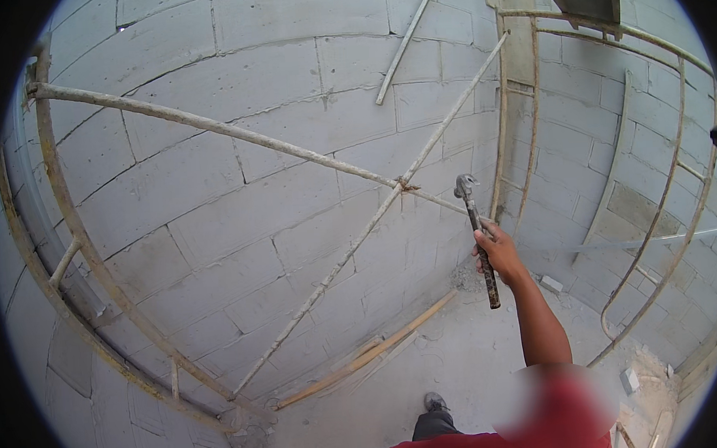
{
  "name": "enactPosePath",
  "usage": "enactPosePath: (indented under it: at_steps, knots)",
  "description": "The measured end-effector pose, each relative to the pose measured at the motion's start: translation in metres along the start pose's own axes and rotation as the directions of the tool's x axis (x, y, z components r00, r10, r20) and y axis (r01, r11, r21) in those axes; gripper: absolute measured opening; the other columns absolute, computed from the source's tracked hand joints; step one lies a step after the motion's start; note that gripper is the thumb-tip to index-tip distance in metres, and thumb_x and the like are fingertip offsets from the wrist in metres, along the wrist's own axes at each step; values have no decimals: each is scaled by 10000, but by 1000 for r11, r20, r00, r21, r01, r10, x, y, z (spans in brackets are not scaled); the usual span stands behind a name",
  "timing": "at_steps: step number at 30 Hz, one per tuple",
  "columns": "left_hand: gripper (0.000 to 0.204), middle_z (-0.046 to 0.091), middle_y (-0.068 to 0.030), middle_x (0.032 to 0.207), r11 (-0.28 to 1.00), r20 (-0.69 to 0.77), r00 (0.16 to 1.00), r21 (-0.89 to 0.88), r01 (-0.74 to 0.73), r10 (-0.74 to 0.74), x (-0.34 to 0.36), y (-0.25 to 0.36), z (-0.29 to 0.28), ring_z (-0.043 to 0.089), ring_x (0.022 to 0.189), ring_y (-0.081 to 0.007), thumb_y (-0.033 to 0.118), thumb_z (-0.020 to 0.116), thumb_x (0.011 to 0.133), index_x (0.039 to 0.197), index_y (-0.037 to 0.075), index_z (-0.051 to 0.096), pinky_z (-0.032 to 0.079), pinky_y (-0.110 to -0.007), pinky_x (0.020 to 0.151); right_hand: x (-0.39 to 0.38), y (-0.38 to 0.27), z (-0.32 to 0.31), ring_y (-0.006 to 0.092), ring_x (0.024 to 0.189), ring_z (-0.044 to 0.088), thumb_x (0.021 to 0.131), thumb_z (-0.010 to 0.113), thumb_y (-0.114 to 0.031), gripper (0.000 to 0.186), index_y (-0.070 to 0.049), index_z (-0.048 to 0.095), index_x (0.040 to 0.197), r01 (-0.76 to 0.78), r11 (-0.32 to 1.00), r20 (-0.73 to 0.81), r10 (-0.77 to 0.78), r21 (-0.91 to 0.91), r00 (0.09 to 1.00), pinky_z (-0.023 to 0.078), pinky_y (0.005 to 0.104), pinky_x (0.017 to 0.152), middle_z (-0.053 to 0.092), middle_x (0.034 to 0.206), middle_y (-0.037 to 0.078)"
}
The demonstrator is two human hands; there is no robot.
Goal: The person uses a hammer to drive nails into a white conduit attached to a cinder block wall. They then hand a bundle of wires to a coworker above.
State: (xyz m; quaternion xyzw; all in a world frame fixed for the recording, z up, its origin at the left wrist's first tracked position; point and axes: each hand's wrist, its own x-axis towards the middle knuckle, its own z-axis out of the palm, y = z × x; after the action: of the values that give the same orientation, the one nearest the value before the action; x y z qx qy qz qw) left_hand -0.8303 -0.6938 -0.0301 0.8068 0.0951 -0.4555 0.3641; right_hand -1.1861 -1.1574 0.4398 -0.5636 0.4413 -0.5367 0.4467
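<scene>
My right hand is raised in front of the block wall, its fingers wrapped round the dark handle of a hammer. The hammer's metal head points up and away from me, and the handle's butt hangs below my fist. Just beyond the hammer run the crossed metal braces of a scaffold, tied or joined where they meet. I cannot tell whether the hammer head touches the brace behind it. My left hand is out of view.
Rusty scaffold frames rise at the left, with another frame at the right. A wooden strip lies along the wall's foot. A white block piece and rubble sit on the dusty floor near my shoe.
</scene>
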Motion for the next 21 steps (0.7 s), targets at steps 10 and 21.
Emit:
enactPosePath:
  at_steps: [10,21]
  knots:
    - [268,531,-27,588,993,9,1000,-115,30,-29,48,217,239,451,440,-144,343,632,849,809,79,653,342,-296,405,283,-26,-25,81,412,433,929,626,-241,389,-22,532,1236,67,997,175,-57,-48,983,344,257,364,503,613,3]
    - [302,517,-26,580,995,102,995,-100,21,-11,90,356,393,448,449,-149,372,622,855,776,82,643,344,-299,418,472,-151,35,63,426,441,965,576,-295,420,-7,522,1266,456,879,234,-418,-137,878,349,235,367,514,624,0]
